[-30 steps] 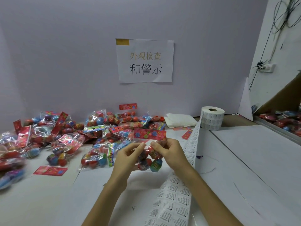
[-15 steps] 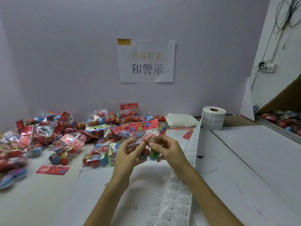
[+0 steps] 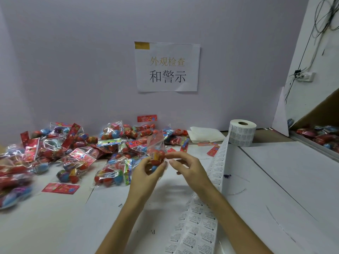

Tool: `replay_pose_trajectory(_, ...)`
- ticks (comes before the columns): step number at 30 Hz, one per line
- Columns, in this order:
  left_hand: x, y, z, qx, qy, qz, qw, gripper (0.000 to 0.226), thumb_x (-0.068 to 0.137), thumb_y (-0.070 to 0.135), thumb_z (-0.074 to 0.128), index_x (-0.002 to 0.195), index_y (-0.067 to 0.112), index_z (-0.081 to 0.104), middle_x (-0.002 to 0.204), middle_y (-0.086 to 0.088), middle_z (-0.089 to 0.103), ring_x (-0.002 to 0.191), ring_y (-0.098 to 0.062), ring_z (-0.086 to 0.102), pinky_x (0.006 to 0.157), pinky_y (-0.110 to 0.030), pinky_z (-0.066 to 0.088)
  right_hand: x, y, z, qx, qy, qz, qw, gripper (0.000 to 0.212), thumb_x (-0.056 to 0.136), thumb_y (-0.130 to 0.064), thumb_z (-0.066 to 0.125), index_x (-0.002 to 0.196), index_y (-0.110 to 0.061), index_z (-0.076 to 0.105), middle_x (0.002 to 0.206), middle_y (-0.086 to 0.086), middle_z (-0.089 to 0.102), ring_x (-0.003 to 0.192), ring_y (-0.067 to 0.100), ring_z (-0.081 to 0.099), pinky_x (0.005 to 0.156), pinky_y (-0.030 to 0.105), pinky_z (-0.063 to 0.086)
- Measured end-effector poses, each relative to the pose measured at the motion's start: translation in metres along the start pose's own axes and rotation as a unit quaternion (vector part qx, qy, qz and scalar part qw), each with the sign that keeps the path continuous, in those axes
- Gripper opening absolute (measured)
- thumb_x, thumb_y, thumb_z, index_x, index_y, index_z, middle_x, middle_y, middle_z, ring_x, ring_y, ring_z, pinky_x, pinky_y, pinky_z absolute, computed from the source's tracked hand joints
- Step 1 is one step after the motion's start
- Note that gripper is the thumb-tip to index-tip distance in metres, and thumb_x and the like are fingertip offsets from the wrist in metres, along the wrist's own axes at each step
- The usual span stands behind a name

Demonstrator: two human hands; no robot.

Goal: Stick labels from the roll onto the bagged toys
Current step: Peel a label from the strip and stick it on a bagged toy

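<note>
Clear plastic bagged toy (image 3: 156,155) is gripped by the left hand (image 3: 146,171) over the desk (image 3: 275,171). The right hand (image 3: 189,167) is loosely curled and holds nothing (one fingertip touches it). The label roll (image 3: 242,132) stands at right, its strip (image 3: 218,162) just beside that wrist. A pile of bags (image 3: 77,153) crowds the left.

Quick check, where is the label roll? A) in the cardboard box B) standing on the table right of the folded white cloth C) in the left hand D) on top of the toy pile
B: the label roll stands on the table beside the folded white cloth; the left hand holds a bagged toy.
</note>
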State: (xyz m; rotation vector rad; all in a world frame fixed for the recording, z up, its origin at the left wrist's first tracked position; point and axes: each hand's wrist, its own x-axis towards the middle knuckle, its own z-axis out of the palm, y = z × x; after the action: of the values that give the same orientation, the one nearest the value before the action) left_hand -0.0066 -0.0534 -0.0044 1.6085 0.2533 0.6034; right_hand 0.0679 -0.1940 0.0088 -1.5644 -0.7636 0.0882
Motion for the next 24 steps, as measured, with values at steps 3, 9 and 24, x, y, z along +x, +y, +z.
replay_pose_trajectory(3,0.003,0.001,-0.004,-0.046,-0.016,-0.039,0.998,0.012,0.096,0.021,0.069,0.106,0.025,0.075,0.099,0.003,0.077,0.100,-0.019,0.071,0.079,-0.027,0.059,0.001,0.003,-0.004,-0.020,0.053,0.007,0.998,0.025,0.095,-0.021,0.070,0.114,-0.037,0.065,0.116,-0.019,0.067,0.100,0.001,0.063,0.081,0.019,0.051)
replay_pose_trajectory(9,0.001,0.007,-0.001,-0.148,-0.078,-0.103,0.981,0.025,0.100,0.025,0.060,0.117,0.013,0.073,0.111,-0.008,0.077,0.106,-0.025,0.072,0.080,-0.032,0.061,0.003,0.003,-0.004,-0.007,0.011,0.077,0.997,0.013,0.101,-0.031,0.060,0.112,-0.029,0.067,0.106,-0.003,0.071,0.098,0.011,0.068,0.071,0.027,0.060)
replay_pose_trajectory(24,0.004,0.006,-0.008,-0.105,-0.043,-0.103,0.988,0.022,0.087,0.001,0.074,0.105,0.013,0.076,0.099,-0.010,0.078,0.096,-0.030,0.074,0.077,-0.033,0.061,0.000,-0.004,-0.004,0.009,0.003,0.105,0.994,0.022,0.092,-0.049,0.066,0.103,-0.031,0.066,0.104,-0.002,0.071,0.089,0.008,0.068,0.066,0.025,0.058)
